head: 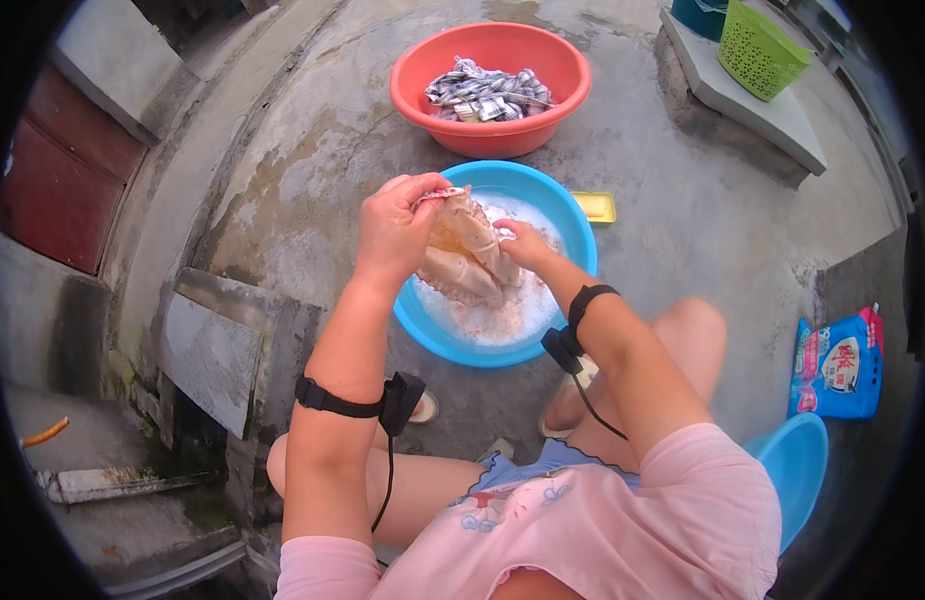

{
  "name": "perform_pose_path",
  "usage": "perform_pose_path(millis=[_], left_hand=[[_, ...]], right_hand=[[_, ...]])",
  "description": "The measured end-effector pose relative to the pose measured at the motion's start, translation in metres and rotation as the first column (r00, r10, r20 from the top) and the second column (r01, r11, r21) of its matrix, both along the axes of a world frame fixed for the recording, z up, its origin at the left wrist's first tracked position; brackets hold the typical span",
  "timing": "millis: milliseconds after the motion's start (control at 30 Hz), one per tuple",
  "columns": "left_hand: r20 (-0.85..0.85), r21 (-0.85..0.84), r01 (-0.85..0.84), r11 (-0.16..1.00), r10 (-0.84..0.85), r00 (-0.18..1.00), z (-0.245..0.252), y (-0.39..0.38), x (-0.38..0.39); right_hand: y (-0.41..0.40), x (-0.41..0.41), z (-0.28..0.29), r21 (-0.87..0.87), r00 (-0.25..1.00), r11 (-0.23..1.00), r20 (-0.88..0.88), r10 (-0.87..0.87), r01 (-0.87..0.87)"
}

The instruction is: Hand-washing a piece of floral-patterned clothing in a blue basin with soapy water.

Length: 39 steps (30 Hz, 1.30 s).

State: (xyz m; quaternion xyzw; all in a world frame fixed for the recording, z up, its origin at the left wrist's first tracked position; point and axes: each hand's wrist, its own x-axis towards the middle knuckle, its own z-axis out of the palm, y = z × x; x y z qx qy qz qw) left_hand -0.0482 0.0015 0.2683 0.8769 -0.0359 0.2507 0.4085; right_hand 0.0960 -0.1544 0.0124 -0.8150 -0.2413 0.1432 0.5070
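A blue plastic basin [495, 356] with white suds stands on the ground before me. Over it, my left hand [402, 221] pinches the upper edge of a wet beige cloth item [466, 259] with patterned trim. On the right side, my right hand [524, 245] holds the same cloth by its edge. The cloth's lower part hangs down to the foamy water. How much of it lies under the suds is hidden.
Beyond the blue basin stands a red plastic basin [492, 139] holding checked cloth. A yellow soap dish [599, 207] lies right of the blue basin. At the right are a detergent bag [837, 367] and another blue basin [800, 465]. A green basket [762, 56] sits on a concrete slab [770, 124].
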Motion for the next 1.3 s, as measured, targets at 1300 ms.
perform_pose_path(millis=[1300], left_hand=[[-0.033,-0.994,-0.027,0.110,-0.058,0.998,-0.046,-0.024,0.056]], right_hand=[[0.015,-0.040,0.238,0.533,0.652,0.843,-0.616,0.442,-0.067]])
